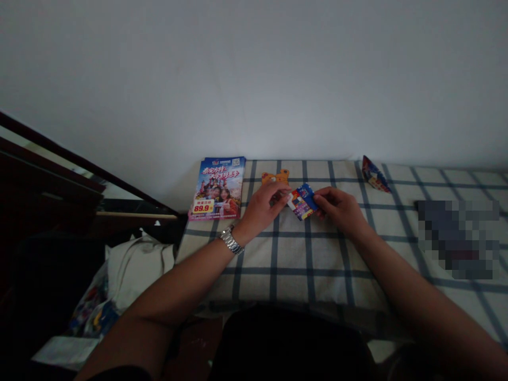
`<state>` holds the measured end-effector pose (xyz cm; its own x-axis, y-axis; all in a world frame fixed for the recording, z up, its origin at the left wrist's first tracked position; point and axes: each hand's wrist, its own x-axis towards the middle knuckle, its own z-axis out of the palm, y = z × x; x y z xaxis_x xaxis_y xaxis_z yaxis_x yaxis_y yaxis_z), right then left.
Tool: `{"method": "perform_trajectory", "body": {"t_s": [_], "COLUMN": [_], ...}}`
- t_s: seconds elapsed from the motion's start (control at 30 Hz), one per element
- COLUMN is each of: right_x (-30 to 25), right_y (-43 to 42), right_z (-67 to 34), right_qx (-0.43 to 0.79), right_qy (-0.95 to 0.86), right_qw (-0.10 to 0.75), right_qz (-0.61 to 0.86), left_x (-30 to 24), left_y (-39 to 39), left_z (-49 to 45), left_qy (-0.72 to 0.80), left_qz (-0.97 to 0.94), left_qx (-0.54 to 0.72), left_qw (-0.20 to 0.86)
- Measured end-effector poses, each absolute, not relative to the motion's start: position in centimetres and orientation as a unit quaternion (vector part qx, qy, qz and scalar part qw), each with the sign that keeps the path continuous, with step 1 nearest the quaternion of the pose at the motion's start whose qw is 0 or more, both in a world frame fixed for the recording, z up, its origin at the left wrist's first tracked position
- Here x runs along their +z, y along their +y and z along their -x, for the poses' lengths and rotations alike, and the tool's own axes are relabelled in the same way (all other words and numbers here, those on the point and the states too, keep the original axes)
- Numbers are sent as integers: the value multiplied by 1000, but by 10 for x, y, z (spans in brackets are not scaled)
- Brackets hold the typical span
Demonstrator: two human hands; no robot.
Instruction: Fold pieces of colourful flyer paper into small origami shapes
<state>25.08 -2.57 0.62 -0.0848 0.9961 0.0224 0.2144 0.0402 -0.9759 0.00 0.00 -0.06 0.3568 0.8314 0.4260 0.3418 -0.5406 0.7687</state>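
Observation:
Between my two hands is a small folded printed leaflet [302, 201], blue with red, white and yellow panels, held a little above the checked cloth. My left hand [273, 200], with a metal watch [231, 239] on its wrist, pinches the leaflet's left edge. At its right edge, my right hand [337, 207] grips it between thumb and fingers. Just behind my left hand, an orange bear-shaped item [276, 178] lies on the cloth, partly hidden by the hand. To the left rests a stack of colourful flyers [218, 189] marked 89.9.
A grey-and-white checked cloth [317, 264] covers the surface against a pale wall [278, 79]. A folded printed paper [375, 174] stands at the back right. A pixelated dark object [456, 238] lies far right. White bags [135, 270] sit low on the left.

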Motion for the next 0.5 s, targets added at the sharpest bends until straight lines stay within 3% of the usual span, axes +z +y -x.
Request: {"method": "perform_trajectory", "body": {"t_s": [0.23, 0.5], "right_x": [5, 2], "right_y": [-26, -25], "right_z": [-252, -253], "right_qx": [498, 535], "right_qy": [-535, -493], "right_qw": [461, 455], "right_qz": [504, 514], "left_x": [6, 4], "left_y": [-3, -1], "left_z": [1, 2], "left_qy": [304, 289], "left_qz": [-839, -853], "left_qx": [408, 403], "left_qw": [195, 165]}}
